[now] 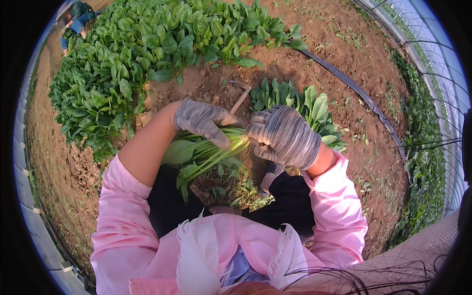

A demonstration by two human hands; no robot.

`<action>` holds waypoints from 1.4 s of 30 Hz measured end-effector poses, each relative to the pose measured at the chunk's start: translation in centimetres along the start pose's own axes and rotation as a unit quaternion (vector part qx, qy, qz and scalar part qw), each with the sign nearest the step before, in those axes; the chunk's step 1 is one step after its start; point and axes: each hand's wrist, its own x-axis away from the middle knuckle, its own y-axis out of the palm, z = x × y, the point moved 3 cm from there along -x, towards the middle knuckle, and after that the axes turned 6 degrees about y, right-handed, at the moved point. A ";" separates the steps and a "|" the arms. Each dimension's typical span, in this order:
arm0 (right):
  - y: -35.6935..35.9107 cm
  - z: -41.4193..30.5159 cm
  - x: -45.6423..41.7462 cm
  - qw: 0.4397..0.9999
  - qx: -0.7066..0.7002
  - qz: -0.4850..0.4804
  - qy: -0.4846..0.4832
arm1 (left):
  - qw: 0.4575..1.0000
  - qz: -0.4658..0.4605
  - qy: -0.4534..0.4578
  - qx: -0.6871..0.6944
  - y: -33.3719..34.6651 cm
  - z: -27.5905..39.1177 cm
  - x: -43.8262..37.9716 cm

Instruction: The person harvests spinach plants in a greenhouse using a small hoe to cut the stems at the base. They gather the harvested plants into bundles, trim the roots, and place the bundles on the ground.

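Note:
My left hand (204, 121), in a grey knitted glove, is closed around the stems of a leafy spinach plant (206, 151). The leaves hang down and to the left over my lap. At the plant's pale root end is my gloved right hand (284, 134), its fingers curled against the root; what they pinch is hidden. A pile of picked spinach (317, 108) lies on the soil just beyond my right hand. Behind the gap between both hands, a small hand hoe (241, 97) with a wooden handle rests on the ground.
A dense bed of growing spinach (121, 66) spans the far left. A dark flat hose (354, 81) curves across the soil on the right. Loose leaves (254, 195) litter the ground between my feet. Another person (75, 20) crouches at upper left. Greenhouse film (438, 44) borders the right.

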 end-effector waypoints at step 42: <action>0.1 5.3 0.0 0.875 -0.369 0.165 0.267 | 0.903 0.372 0.194 -0.091 -1.9 3.6 0.3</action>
